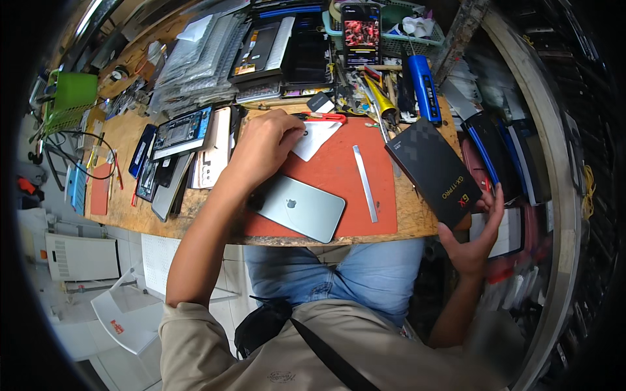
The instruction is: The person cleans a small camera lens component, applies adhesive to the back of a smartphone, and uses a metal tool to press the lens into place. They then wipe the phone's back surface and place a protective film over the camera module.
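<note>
We grip a black box (435, 171) in our right hand (475, 241); our left hand (264, 140) pinches a white sheet (313, 138) just beside a silver phone (301, 207).

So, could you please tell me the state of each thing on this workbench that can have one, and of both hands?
Silver phone: face down on the red mat.
Black box: closed, held at its lower end by the right hand.
Left hand: resting on a white sheet, fingers curled.
Upright phone: screen lit.
Metal strip: lying flat on the mat.
</note>
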Demonstrator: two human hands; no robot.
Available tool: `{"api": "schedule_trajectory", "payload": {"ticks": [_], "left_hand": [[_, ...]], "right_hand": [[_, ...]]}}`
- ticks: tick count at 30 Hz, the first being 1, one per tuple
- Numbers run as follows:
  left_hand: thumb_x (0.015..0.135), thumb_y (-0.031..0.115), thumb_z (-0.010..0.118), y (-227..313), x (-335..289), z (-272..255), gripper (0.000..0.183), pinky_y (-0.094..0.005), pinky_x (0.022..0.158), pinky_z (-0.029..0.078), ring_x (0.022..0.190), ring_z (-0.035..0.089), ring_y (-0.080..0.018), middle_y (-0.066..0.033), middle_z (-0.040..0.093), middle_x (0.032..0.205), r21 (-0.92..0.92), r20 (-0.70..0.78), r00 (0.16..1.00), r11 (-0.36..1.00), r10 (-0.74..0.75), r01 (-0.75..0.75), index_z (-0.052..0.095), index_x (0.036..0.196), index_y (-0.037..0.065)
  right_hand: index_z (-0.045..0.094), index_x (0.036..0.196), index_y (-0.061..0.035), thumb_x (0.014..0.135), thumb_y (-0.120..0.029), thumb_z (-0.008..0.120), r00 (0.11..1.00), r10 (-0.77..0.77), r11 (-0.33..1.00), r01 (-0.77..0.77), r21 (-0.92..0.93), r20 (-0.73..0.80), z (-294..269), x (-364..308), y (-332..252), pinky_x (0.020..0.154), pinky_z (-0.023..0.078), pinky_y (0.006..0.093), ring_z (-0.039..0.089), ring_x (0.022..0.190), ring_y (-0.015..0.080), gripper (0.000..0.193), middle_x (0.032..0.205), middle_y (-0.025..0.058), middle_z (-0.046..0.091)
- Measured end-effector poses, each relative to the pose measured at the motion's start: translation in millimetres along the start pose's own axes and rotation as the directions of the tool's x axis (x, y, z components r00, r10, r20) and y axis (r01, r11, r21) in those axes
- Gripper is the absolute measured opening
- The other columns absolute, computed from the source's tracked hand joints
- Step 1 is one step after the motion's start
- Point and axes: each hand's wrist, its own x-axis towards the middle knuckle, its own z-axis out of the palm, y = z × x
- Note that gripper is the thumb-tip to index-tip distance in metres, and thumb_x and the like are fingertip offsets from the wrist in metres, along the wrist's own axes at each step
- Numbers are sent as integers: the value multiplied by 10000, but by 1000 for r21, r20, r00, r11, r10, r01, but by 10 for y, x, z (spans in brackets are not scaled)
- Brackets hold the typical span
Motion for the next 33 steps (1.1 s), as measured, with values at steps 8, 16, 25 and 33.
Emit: {"api": "schedule_trajectory", "payload": {"ticks": [8, 16, 25, 33], "left_hand": [[855, 75, 703, 45, 218, -90, 126, -453, 820, 550, 875, 694, -384, -183, 717, 931, 116, 234, 970, 988, 69, -98, 760, 945, 7], [790, 103, 741, -37, 454, -160, 198, -442, 819, 557, 869, 700, -383, -216, 725, 937, 82, 431, 899, 989, 73, -120, 736, 932, -34], [782, 82, 767, 26, 238, -358, 163, -366, 709, 564, 729, 697, -259, -154, 698, 821, -78, 223, 975, 997, 13, 4, 719, 895, -25], [819, 23, 744, -69, -210, -544, 149, -345, 710, 569, 757, 689, -238, -120, 661, 857, -205, 86, 996, 979, 0, 18, 676, 941, -30]], "right_hand": [[197, 1630, -16, 580, -280, 979, 995, 25, 984, -8, -179, 97, -11, 9, -64, 1076, 399, 510, 550, 1200, 363, 1336, 1366, 220, 566], [213, 1613, 19, 570, -385, 993, 998, -58, 988, 63, -143, 36, -40, 5, -53, 1093, 395, 501, 542, 1243, 367, 1363, 1378, 231, 552], [266, 1557, 93, 683, -506, 902, 978, -201, 977, 197, -85, -46, -76, -34, -248, 1092, 411, 481, 558, 1236, 360, 1235, 1325, 261, 558], [375, 1474, 142, 724, -352, 851, 967, -254, 967, 254, 3, -26, 198, 43, -609, 1067, 426, 451, 566, 1179, 345, 1016, 1275, 255, 572]]}}
